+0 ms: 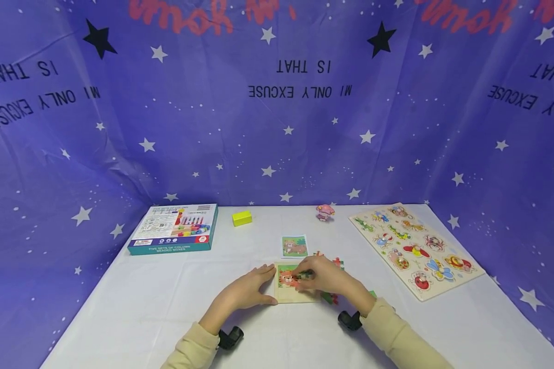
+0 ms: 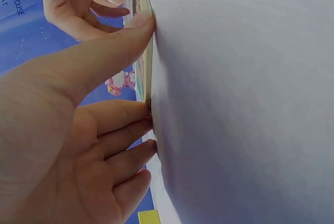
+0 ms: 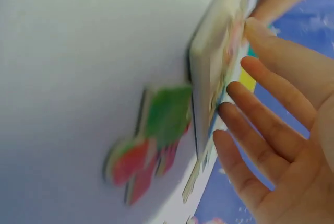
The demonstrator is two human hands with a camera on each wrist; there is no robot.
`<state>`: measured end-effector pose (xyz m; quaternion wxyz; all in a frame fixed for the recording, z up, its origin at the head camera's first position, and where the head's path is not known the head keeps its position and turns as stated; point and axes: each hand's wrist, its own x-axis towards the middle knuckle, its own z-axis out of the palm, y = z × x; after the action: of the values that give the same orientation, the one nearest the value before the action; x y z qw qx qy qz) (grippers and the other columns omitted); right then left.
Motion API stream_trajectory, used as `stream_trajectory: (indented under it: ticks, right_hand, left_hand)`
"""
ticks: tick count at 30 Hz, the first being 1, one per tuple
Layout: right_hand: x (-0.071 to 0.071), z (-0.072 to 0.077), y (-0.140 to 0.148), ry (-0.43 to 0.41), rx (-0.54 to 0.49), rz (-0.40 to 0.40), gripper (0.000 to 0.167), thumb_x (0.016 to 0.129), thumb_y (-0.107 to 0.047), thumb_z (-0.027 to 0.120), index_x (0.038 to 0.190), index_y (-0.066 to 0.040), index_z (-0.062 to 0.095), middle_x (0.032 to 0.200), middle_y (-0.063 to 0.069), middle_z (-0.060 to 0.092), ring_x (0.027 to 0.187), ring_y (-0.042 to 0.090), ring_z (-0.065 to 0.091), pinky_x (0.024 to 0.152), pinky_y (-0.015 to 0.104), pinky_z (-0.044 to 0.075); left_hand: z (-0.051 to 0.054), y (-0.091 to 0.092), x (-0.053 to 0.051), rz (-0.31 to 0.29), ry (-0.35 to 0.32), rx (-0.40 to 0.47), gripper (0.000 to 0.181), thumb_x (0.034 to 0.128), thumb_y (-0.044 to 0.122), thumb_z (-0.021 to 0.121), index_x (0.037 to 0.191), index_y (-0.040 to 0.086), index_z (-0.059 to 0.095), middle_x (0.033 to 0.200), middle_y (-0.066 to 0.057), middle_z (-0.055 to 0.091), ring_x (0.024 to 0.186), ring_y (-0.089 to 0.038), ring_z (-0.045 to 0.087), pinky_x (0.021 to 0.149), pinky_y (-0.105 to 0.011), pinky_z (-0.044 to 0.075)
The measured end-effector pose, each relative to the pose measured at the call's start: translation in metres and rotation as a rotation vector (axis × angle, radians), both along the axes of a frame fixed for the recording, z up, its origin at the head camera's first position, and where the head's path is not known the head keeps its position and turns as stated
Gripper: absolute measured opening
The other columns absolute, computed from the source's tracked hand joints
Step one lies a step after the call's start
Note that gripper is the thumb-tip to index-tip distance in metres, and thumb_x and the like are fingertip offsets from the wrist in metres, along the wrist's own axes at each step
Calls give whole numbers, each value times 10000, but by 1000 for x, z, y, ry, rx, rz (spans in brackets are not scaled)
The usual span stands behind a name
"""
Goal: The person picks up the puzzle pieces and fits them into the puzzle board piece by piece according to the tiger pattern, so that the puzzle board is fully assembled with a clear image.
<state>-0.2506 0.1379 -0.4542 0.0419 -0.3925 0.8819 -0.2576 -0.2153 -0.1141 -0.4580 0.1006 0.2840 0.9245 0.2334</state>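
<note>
A small wooden puzzle board (image 1: 286, 295) lies flat on the table, with an orange animal face on a green ground in its upper part. My left hand (image 1: 249, 289) rests along its left edge, thumb and fingers spread; in the left wrist view their tips touch the board's side. Over the board's right part is my right hand (image 1: 325, 277), fingertips at the picture. The right wrist view shows its thumb and fingers apart, no piece visible between them. Loose puzzle pieces (image 3: 168, 114) in green and red lie right of the board, partly hidden by the right arm in the head view.
A picture card (image 1: 294, 246) lies just beyond the board. Farther back are a yellow block (image 1: 242, 218) and a pink figurine (image 1: 324, 212). A boxed bead set (image 1: 173, 230) sits at the left, and a large insect puzzle board (image 1: 415, 248) at the right.
</note>
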Motion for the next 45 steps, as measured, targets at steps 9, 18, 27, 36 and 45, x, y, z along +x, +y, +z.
stream_trajectory:
  ticks: [9,18,27,36,45]
  right_hand:
    - [-4,-1,36,7,-88,-147,370,794,-139,796,1137,-39,700,1120,77,685,1152,348,574,1002,502,442]
    - [-14,-1,69,40,-71,-301,386,778,-142,809,1140,-59,704,1089,73,680,901,272,617,779,412,518]
    - [-19,-3,83,-16,-9,-438,338,751,-183,834,1016,-32,688,856,55,619,739,160,521,645,314,459]
    - [-19,-7,86,-76,-46,-433,290,770,-168,820,947,-35,632,842,53,568,721,151,471,628,300,433]
    - [-18,-10,90,-124,-131,-390,340,772,-120,813,964,-29,548,844,66,573,677,158,505,564,266,448]
  left_hand:
    - [-1,2,0,9,-7,-3,813,816,389,757,1427,-33,424,1505,-154,371,1404,-342,287,1148,-470,239]
    - [-1,2,1,16,-10,-3,821,809,386,763,1428,-33,421,1507,-151,369,1405,-342,283,1151,-467,233]
    - [0,0,1,18,-5,-2,816,813,379,761,1427,-36,421,1506,-157,369,1403,-342,288,1151,-467,233]
    - [1,0,2,15,-8,0,814,815,377,759,1428,-36,419,1507,-160,366,1404,-342,288,1152,-466,230]
    - [1,1,3,19,-13,-4,818,812,381,760,1431,-31,418,1507,-155,368,1404,-340,288,1150,-469,234]
